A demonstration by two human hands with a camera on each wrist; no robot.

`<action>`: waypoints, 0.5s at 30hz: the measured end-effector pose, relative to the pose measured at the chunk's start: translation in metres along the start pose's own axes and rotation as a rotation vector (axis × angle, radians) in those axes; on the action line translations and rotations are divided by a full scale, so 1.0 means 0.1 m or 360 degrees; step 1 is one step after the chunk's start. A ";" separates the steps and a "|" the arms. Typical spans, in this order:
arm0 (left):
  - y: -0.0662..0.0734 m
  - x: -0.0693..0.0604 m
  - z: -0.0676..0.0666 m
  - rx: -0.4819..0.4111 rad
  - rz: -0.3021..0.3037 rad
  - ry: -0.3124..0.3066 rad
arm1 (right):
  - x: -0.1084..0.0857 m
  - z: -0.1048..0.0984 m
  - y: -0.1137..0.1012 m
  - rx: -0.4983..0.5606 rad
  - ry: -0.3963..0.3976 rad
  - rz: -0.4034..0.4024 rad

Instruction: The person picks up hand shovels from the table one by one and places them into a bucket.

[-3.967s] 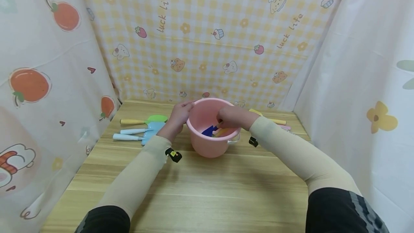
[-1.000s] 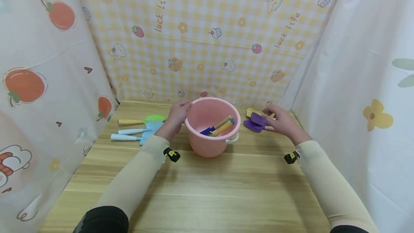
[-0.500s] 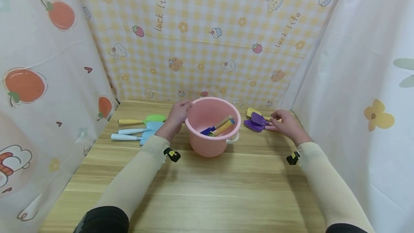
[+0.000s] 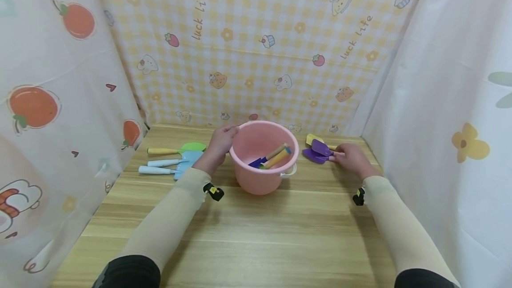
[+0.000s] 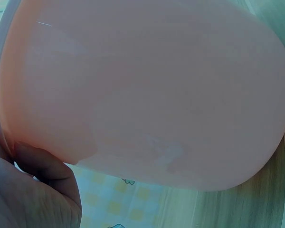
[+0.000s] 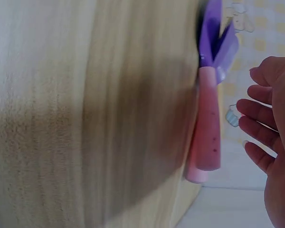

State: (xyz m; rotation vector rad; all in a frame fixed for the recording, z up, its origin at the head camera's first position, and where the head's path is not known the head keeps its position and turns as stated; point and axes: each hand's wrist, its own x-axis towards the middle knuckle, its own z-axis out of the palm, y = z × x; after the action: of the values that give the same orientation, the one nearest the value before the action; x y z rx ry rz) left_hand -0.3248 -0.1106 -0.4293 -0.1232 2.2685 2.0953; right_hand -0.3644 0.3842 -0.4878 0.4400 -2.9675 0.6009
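A pink bucket stands on the table, with a dark-blue-bladed shovel and an orange handle inside. My left hand grips the bucket's left rim; its wrist view has the thumb against the outer wall. Two purple shovels with pink handles lie overlapping at the right, partly over a yellow shovel. Beside their handles is my right hand. In the right wrist view its fingers are loosely bent, apart from the pink handle.
Left of the bucket lie a green shovel with a yellow handle and two light blue shovels. A white bucket handle hangs at its right side. Printed cloth borders the wooden table behind and at both sides.
Four seconds ago my right hand was inside the bucket. It has since moved right to the purple shovels, then down towards their pink handles. My left hand keeps its hold on the rim.
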 end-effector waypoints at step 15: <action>-0.01 -0.01 0.00 -0.0016 0.0003 0.0004 | 0.08 0.20 0.10 -0.0143 -0.0012 -0.0068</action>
State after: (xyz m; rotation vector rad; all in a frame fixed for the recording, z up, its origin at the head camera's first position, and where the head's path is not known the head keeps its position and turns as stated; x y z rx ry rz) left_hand -0.3240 -0.1110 -0.4300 -0.1239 2.2604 2.1091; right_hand -0.3749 0.3830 -0.5083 0.4971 -2.9694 0.4607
